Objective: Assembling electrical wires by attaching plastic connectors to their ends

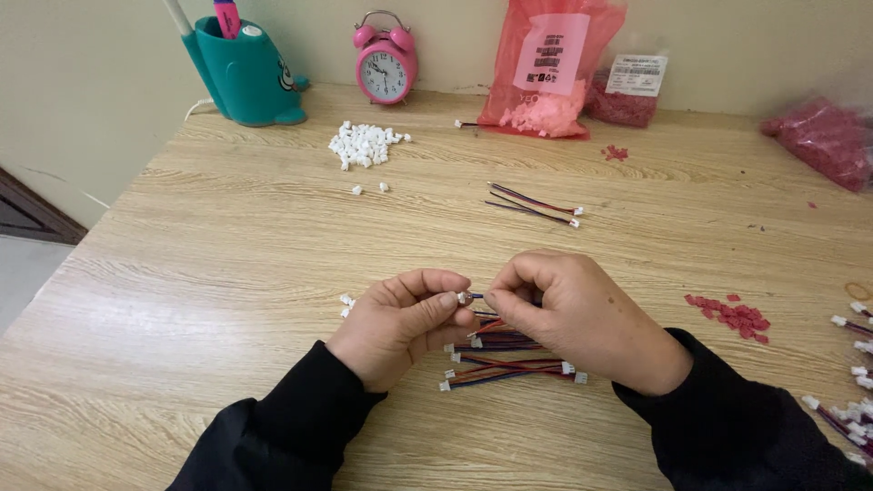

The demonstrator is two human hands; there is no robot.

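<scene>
Pale wood-grain worktop [227,264] against a cream wall. Left hand [400,323] and right hand [573,314] meet at centre, fingertips pressed together, both pinching a small white plastic connector [463,297] on a thin wire. Just below the hands: loose bundle of red-and-blue wires with white end plugs [509,359]. Farther back: heap of white connectors [364,144], pink alarm clock [386,62], teal pen holder [244,73], red plastic bag [546,68].

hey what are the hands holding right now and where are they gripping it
Both hands pinch one small wire lead: the left hand grips its white connector end, the right hand the wires just beside it.
</scene>
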